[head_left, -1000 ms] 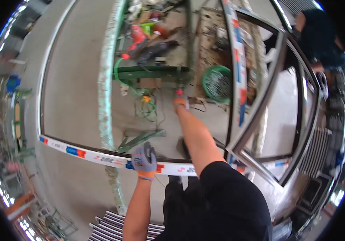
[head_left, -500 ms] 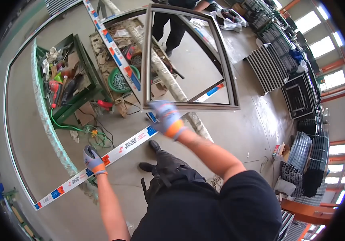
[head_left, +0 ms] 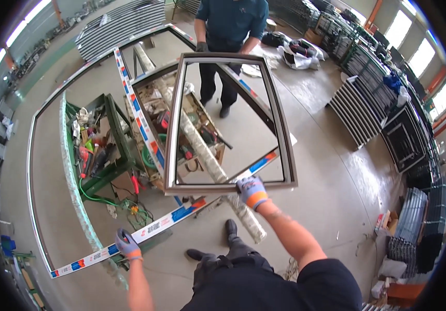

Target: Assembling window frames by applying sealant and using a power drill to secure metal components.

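A large window frame (head_left: 94, 257) with a white, blue and orange taped near rail lies across supports. My left hand (head_left: 128, 243), in a grey glove with an orange cuff, is closed over that rail, left of its middle. Above the frame's right part is a smaller brown window sash (head_left: 171, 124). My right hand (head_left: 251, 189), gloved alike, grips the sash's near edge, right of its middle, fingers curled over the rail. Across from me a co-worker (head_left: 231, 23) stands with gloved and partly hidden hands at the sash's far edge.
A green tool bench (head_left: 109, 171) holding tools stands under the frame at left, with a green cable (head_left: 96, 199) beside it. A wrapped support bar (head_left: 249, 223) ends near my feet. Slatted panels (head_left: 355, 111) and stacked profiles (head_left: 409, 217) stand at right.
My right hand has moved rightward along the sash's near edge from its left corner. My left hand stays on the rail. The view has tilted up, bringing the co-worker's torso into sight.
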Available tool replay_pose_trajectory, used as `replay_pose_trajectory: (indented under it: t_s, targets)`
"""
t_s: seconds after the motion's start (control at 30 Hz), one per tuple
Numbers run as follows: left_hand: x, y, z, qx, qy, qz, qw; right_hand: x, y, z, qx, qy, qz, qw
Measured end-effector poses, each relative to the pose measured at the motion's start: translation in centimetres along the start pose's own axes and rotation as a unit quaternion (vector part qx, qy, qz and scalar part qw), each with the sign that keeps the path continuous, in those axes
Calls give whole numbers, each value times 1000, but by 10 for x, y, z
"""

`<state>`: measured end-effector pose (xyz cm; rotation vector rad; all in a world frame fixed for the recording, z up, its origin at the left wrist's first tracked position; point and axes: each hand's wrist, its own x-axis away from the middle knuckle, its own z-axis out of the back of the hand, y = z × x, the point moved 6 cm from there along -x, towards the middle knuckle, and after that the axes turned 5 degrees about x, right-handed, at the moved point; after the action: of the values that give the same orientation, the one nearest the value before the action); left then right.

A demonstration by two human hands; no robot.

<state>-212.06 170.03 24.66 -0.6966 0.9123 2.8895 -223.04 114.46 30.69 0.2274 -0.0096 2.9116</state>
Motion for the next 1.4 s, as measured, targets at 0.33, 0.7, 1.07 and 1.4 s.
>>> replay_pose_trajectory:
  t_s: [0.33, 0.7, 1.07, 1.4]
  targets:
    - [177, 285, -145, 456, -410, 362, 702, 13, 0, 60, -39, 72, 178, 981]
    - [71, 401, -124, 784, -296, 175, 516, 21, 1, 175, -218, 155, 203, 942]
    - [-27, 450, -38, 654, -178, -78, 731, 17, -19, 236, -540, 209, 225, 784]
    - [-49, 544, -29, 246, -205, -317, 893, 10, 40, 107, -736, 231, 90, 631]
